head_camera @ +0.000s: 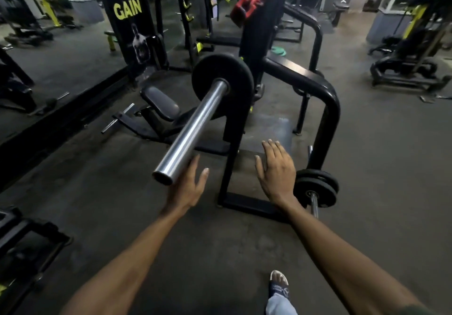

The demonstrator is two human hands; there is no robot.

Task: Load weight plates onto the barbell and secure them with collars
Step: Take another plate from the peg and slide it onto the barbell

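A chrome barbell sleeve point(190, 131) points toward me from the rack, its open end near the middle of the view. One black weight plate point(221, 83) sits on the sleeve at its far end, against the rack upright. I see no collar on the sleeve. My left hand point(187, 187) is open, fingers apart, just below and right of the sleeve's end, holding nothing. Further right, my right hand point(277, 170) is open too, palm down, above the rack's foot. Two small black plates point(315, 187) hang on a low storage peg just right of that hand.
The black bench rack frame point(325, 109) curves around on the right, its foot point(247, 204) on the floor ahead. A padded bench point(160, 103) lies left of the bar. Other machines stand at the left and right edges. My sandalled foot point(278, 283) is at the bottom.
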